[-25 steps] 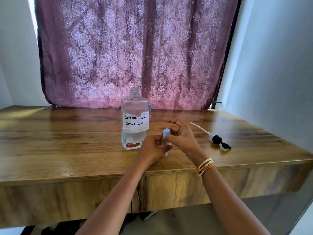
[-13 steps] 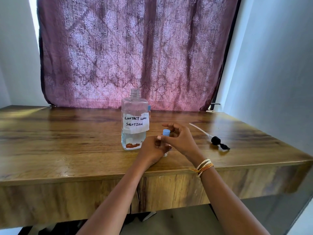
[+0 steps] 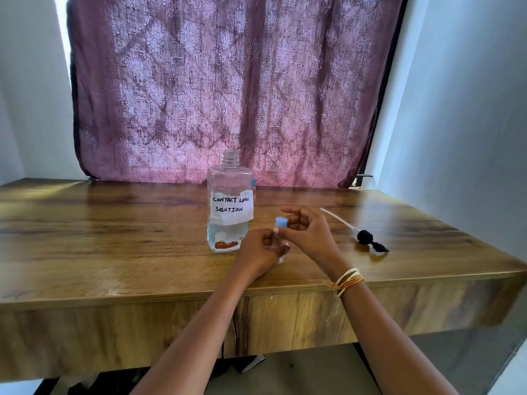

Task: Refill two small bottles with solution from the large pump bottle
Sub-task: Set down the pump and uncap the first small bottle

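Both hands grip small bottle.

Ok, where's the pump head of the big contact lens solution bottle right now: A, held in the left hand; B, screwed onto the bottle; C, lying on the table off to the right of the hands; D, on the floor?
C: the black pump head with its white tube lies on the table to the right of the hands, and the large bottle has a bare, open threaded neck.
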The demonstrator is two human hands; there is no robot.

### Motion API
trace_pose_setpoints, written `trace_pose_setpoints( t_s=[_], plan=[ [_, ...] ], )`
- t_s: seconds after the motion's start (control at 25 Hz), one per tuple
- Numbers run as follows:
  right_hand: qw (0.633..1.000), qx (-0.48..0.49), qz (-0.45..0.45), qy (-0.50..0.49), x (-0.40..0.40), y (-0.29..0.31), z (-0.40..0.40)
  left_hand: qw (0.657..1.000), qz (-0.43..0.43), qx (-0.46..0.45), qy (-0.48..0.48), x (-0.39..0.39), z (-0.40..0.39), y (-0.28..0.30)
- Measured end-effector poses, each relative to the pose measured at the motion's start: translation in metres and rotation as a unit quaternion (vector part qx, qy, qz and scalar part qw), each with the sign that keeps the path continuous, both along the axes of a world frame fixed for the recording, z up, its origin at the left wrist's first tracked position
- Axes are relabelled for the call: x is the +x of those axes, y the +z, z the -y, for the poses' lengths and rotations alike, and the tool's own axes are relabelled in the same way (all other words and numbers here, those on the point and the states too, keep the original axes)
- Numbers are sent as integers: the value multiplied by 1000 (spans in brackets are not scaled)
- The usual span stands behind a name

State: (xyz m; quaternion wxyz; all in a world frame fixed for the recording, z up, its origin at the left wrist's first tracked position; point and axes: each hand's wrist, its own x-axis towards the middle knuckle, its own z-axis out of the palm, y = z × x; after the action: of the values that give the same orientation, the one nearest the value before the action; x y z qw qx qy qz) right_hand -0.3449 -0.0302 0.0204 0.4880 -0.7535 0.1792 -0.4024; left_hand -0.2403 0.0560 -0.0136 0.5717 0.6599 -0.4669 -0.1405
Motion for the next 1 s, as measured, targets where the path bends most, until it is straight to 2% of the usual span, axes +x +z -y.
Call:
trace_pose_setpoints(
  t_s=[0.16, 0.4, 0.52, 0.64, 0.72, 0.88, 1.0],
  plan=[
    [999, 11, -9, 40, -4, -1, 0, 1000, -7, 3, 1, 0, 1, 0],
    [1000, 17, 6, -1, 1, -4, -2, 1000, 5, 8, 4, 0, 0, 1],
    [999, 36, 20, 13, 1, -3, -2, 1000, -8, 12, 5, 1, 1, 0],
    [990, 109, 84, 33, 3, 1, 5, 999, -40, 7, 6, 0, 2, -2],
    [983, 149, 109, 18, 6, 6, 18, 999, -31, 2, 11, 0, 2, -2],
    [987, 150, 41, -37, 17, 9, 47, 1000, 15, 2, 15, 0, 1, -1],
    [988, 0, -102, -114, 21, 8, 73, 999, 26, 15, 16, 1, 0, -2]
  ],
)
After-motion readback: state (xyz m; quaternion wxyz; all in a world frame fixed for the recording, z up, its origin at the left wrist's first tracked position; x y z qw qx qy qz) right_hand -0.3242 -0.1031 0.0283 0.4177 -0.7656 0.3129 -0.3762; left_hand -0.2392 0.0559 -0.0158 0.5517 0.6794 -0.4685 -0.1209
